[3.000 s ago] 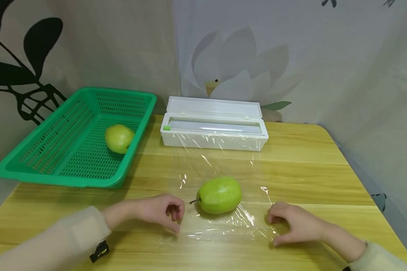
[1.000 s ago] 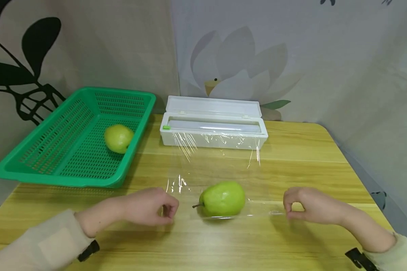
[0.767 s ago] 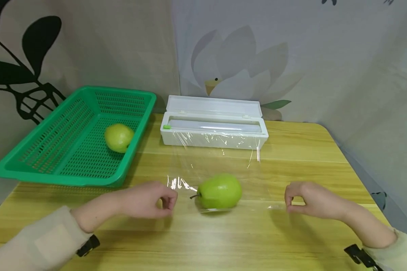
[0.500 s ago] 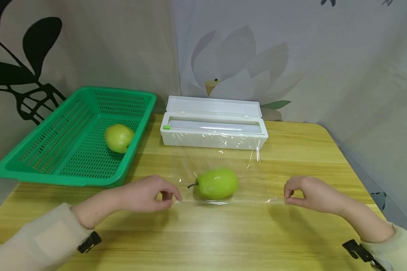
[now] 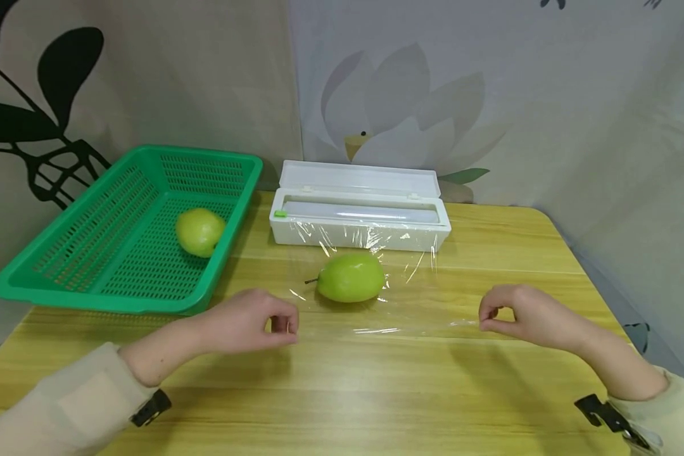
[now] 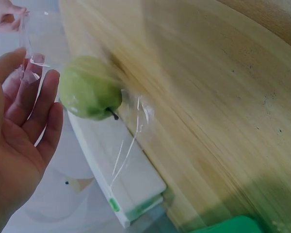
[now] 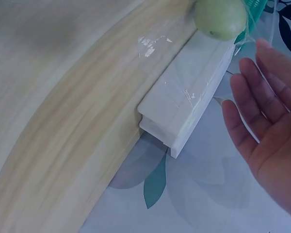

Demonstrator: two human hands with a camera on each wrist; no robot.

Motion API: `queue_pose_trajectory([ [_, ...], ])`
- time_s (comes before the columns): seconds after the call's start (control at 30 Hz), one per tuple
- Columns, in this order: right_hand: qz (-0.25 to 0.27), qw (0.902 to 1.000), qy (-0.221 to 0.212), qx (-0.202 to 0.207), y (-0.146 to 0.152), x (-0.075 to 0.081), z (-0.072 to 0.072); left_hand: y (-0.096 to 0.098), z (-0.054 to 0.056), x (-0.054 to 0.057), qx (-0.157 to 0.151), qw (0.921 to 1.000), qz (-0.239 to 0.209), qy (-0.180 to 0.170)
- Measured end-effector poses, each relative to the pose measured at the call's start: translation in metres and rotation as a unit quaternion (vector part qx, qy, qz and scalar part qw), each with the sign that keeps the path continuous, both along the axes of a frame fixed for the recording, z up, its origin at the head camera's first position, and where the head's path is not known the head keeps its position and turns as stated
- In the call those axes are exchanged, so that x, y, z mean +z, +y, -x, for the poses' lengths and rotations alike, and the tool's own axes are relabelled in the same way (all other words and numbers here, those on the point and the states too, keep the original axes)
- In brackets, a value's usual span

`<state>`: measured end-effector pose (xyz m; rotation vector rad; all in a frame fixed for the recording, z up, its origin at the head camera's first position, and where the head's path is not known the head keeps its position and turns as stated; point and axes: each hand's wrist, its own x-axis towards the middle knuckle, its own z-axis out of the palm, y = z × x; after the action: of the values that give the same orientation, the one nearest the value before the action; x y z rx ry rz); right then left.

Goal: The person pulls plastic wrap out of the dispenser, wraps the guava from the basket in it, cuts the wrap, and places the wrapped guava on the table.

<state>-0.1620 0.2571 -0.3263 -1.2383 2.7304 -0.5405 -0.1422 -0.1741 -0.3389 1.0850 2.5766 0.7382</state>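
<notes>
A green pear (image 5: 350, 277) lies on its side, stem to the left, with the clear plastic wrap (image 5: 422, 297) about it. The wrap runs from a white dispenser box (image 5: 359, 237) with a raised lid. My left hand (image 5: 247, 323) pinches the wrap's near left corner between thumb and index finger. At the near right corner, my right hand (image 5: 530, 320) does the same, with the edge stretched between the two. In the left wrist view, crumpled film (image 6: 31, 75) shows at the fingertips. The right wrist view has the pear (image 7: 220, 19) just past the right fingers.
To the left stands a green perforated basket (image 5: 108, 305), holding a second, yellow-green pear (image 5: 199, 232). All of this is on a wooden table (image 5: 365, 392), backed by a printed cloth (image 5: 205, 76) with flower and leaf shapes.
Both hands took up the wrap's near corners, raised the edge and moved away from the body. The pear shifted away and slightly left, close to the dispenser box.
</notes>
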Motion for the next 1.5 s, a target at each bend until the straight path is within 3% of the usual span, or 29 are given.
queue_pose_trajectory([
  [0.5,0.004,0.9997,0.024,0.007,0.001,0.005,-0.001,0.000,-0.001,0.005,0.002,0.9978,0.007,0.066],
  [0.8,0.007,0.9993,0.036,0.012,0.004,0.015,-0.007,-0.004,-0.001,0.011,0.001,0.9962,-0.018,0.086],
  [1.0,0.003,0.9996,0.019,0.019,0.006,0.017,-0.011,-0.004,-0.002,0.011,-0.013,0.9951,-0.020,0.096],
  [1.23,-0.037,0.9990,-0.022,0.010,0.005,0.019,-0.013,-0.004,-0.004,0.011,-0.030,0.9954,-0.016,0.090],
  [1.33,-0.036,0.9992,-0.017,0.009,0.004,0.019,-0.012,-0.004,-0.004,0.013,-0.024,0.9967,-0.010,0.077],
  [1.5,-0.009,0.9997,0.023,-0.005,0.003,0.023,-0.006,-0.004,0.000,0.016,0.009,0.9953,-0.009,0.096],
])
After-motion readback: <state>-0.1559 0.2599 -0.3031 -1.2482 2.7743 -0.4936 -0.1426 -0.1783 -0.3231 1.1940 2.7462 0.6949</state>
